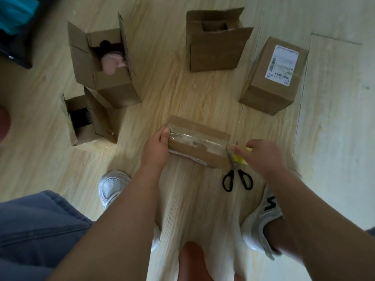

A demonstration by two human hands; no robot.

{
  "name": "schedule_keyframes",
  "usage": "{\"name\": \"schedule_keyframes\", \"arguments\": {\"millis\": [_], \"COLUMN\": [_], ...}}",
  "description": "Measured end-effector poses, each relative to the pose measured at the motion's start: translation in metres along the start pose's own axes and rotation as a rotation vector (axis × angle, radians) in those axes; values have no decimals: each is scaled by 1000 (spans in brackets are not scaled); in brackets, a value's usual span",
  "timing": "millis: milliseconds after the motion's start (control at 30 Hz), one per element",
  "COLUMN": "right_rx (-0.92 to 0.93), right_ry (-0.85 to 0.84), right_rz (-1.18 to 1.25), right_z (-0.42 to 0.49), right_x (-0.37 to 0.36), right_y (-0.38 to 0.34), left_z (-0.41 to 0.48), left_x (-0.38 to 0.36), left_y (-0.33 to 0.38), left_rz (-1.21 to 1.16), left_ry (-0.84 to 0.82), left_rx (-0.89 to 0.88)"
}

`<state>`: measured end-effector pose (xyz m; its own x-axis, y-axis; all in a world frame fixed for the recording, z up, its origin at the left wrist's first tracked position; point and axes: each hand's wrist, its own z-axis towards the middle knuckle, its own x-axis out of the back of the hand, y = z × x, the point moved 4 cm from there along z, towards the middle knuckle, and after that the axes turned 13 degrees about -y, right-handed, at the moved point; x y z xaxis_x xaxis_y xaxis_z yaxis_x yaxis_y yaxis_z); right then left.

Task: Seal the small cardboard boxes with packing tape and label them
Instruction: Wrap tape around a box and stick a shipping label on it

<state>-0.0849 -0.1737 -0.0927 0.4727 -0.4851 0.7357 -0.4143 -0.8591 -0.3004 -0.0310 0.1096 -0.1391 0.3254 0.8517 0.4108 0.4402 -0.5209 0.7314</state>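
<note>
gripping taped box [197, 141] between left hand [157, 147], right hand [263, 157]

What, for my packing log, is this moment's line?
left hand: grips box end | right hand: holds yellow item at other end | tape: along box top | scissors: on floor

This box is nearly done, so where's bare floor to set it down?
Bare floor: the middle patch bordered by the taped box, the pink-item box and the tall open box; the strip right of the labelled box; the stretch between the low open box and the left shoe. Crowded: the taped box's right end, with scissors, tape roll and right hand.
</note>
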Motion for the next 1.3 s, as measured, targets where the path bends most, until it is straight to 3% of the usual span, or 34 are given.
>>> {"name": "schedule_keyframes", "arguments": {"millis": [133,233,333,433,500,633,867,1067,1300], "right_rx": [1,-31,-43,-40,-35,-61,-67,-54,-51], "right_ry": [5,-21,-50,-62,-72,-90,-163,-145,-149], "right_rz": [24,58,71,49,43,90,138,52,107], "right_z": [4,8,10,11,11,13,20,19,25], "right_x": [-14,-21,-23,-21,-22,-29,-32,-32,-42], "right_y": [-1,-3,-2,-3,-5,-5,-10,-24,-39], "left_z": [-3,-9,-14,-23,-28,-22,-18,-42,-35], "left_x": [-1,-3,-12,-36,-48,-54,-50,-67,-66], "left_y": [0,13,38,47,36,21,32,51,35], "left_rz": [54,286,557,631,703,918,919,867,971], "left_ry": [-6,91,189,81,-14,-42,-101,-240,-320], "left_rx": [-5,15,-91,-198,-182,-114,-27,-302,-250]}}
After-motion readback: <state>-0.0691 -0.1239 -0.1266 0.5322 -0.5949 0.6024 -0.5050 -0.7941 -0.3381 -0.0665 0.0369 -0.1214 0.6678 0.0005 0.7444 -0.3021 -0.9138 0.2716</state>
